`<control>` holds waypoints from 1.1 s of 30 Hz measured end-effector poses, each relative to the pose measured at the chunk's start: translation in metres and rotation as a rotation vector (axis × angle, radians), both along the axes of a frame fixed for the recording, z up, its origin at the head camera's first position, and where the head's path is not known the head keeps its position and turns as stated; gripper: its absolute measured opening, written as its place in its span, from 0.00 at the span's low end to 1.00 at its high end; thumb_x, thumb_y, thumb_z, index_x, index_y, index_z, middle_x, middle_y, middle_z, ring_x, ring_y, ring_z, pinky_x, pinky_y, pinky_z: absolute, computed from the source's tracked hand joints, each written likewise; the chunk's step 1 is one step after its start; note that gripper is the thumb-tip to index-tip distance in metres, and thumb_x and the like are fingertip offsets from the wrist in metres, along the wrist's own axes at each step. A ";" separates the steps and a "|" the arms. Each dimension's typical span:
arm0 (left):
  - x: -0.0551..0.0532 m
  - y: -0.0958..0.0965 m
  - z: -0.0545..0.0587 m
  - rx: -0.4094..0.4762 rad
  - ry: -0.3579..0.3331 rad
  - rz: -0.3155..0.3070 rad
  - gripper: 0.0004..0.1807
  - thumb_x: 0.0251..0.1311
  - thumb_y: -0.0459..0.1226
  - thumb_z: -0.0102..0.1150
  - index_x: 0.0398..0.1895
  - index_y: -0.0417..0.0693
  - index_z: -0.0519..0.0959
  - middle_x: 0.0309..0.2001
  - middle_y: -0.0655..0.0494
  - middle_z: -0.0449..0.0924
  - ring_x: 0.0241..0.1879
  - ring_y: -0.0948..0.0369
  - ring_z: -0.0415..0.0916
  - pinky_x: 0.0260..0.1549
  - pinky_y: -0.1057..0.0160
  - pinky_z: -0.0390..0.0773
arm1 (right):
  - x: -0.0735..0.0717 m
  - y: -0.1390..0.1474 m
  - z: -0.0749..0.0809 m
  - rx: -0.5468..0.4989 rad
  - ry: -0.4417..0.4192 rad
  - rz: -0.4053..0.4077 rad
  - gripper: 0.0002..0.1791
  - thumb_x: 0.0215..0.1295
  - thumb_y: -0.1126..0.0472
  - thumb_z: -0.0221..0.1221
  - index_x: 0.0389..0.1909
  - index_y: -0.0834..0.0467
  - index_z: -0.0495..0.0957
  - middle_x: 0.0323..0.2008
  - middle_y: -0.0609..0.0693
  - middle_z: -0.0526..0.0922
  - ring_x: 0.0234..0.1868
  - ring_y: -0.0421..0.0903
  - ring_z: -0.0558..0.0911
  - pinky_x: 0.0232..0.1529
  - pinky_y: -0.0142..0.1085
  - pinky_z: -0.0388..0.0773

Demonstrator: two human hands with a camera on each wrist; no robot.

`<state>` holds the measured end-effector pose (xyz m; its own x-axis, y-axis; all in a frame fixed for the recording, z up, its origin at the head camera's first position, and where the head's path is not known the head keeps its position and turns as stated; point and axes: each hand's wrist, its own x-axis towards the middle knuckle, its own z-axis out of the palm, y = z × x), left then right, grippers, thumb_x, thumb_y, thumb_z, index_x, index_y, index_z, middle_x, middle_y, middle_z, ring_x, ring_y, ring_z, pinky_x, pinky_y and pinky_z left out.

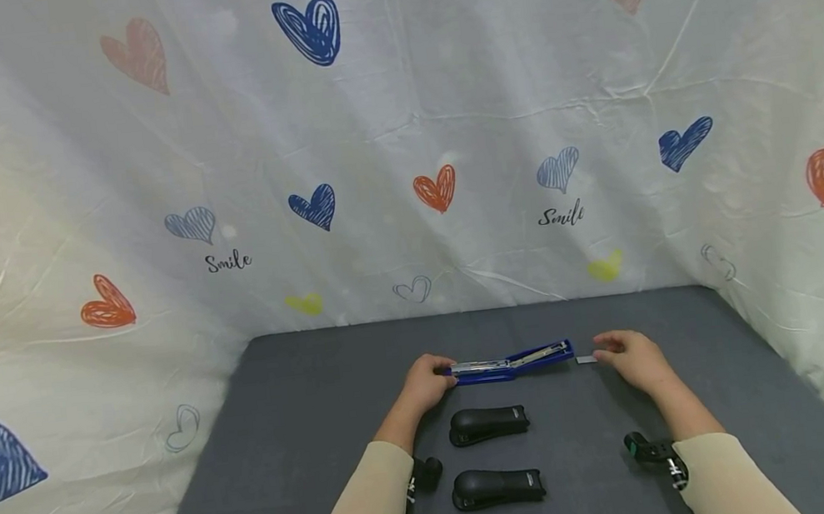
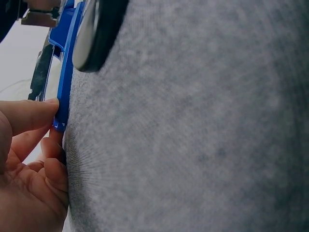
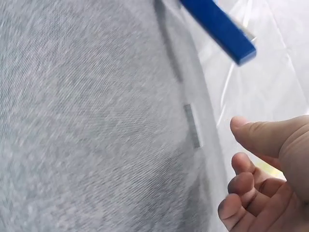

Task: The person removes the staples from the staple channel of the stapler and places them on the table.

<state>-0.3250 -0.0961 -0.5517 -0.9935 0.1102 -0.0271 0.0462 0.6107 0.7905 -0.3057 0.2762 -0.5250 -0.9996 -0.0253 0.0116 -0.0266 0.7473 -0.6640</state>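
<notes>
Pinching the left end of a long blue stapler (image 1: 511, 366), your left hand (image 1: 427, 381) is curled around smooth, hard blue sides. The stapler lies spread open below the middle of the frame, with shiny metal inside, and its right half tips up. Your right hand (image 1: 636, 361), farther right, is loose and free, softly bent beside a small, flat, silvery strip (image 1: 586, 359). Under them is a dark gray cloth (image 1: 312, 452) with a fuzzy, woven look. At the bottom middle are black staplers (image 1: 488, 425), smooth and rounded at the left. Across the top hangs a wrinkly white curtain (image 1: 366, 103) with scribbly hearts (image 1: 313, 209) in many colors. You have one blue stapler, one strip, two black staplers, two cream sleeves (image 1: 366, 505) and two curly "Smile" words (image 1: 229, 261).
</notes>
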 end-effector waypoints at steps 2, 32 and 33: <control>-0.001 0.000 -0.001 0.003 -0.002 0.002 0.12 0.62 0.30 0.67 0.49 0.43 0.87 0.55 0.46 0.79 0.57 0.46 0.75 0.58 0.44 0.73 | 0.001 -0.002 0.005 -0.003 0.014 0.003 0.20 0.74 0.60 0.61 0.59 0.70 0.78 0.53 0.69 0.78 0.53 0.67 0.77 0.47 0.59 0.75; 0.000 0.000 -0.002 0.029 -0.021 0.009 0.12 0.62 0.30 0.68 0.49 0.43 0.87 0.54 0.46 0.79 0.56 0.46 0.75 0.57 0.43 0.73 | -0.002 -0.069 0.066 -0.071 0.173 0.123 0.18 0.76 0.57 0.59 0.60 0.62 0.81 0.51 0.59 0.81 0.42 0.52 0.80 0.37 0.46 0.77; -0.001 0.000 -0.001 0.027 -0.017 0.007 0.12 0.62 0.30 0.68 0.49 0.43 0.87 0.54 0.46 0.79 0.56 0.46 0.75 0.57 0.43 0.73 | -0.003 -0.072 0.067 -0.076 0.171 0.131 0.18 0.76 0.57 0.59 0.60 0.62 0.80 0.51 0.59 0.81 0.41 0.52 0.80 0.36 0.45 0.76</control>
